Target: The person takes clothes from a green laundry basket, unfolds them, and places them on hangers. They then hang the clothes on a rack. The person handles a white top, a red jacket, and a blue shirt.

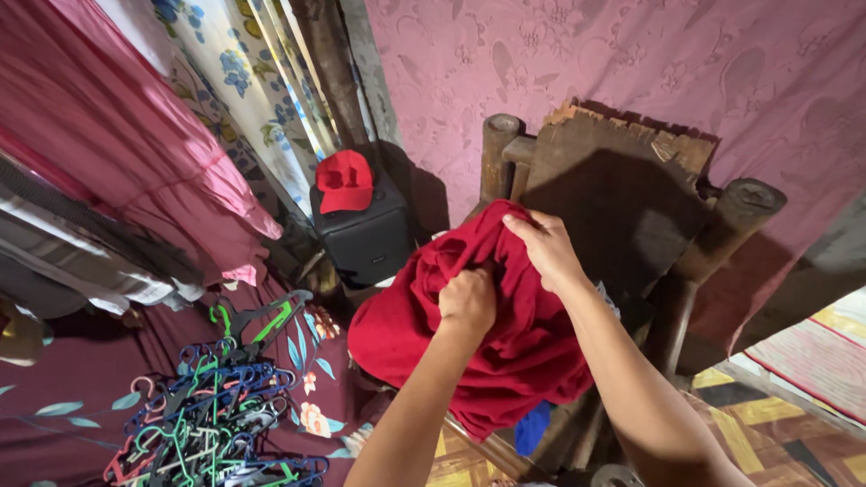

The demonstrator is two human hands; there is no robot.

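Left hand [467, 302] fisted, bunching a fold of the red garment [469, 352]. Right hand [544, 248] curled over the garment's top edge, fingers pinching cloth. Garment hangs in a loose lump directly in front of the wooden chair [622, 207], held up by both hands.

Judged step: gathering or turning the cloth; the next move calls for finding an opening or a seam.

Cloth soft, matte, heavily creased. Chair of rough dark wood with round posts. Left of the chair: black boxy speaker [361, 234] with a red cap [344, 180] on top. Lower left of the chair: tangled plastic hangers [212, 406] on a floral sheet [307, 379].
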